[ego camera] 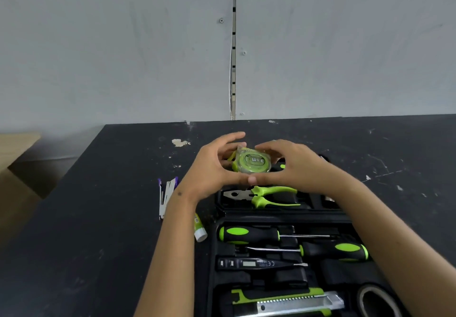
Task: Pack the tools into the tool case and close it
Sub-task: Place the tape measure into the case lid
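1. Tabletop (98,218), black and scuffed, carries your open tool case (222,279).
2. Your left hand (212,168) cups the green tape measure (251,162) above the case's far half.
3. Your right hand (293,166) grips its other side.

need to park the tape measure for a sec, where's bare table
Bare tabletop lies left of the blade strips, and more right of the tool case. It is crowded between the strips, the glue stick and the case, where the left hand and right hand hold the tape measure.
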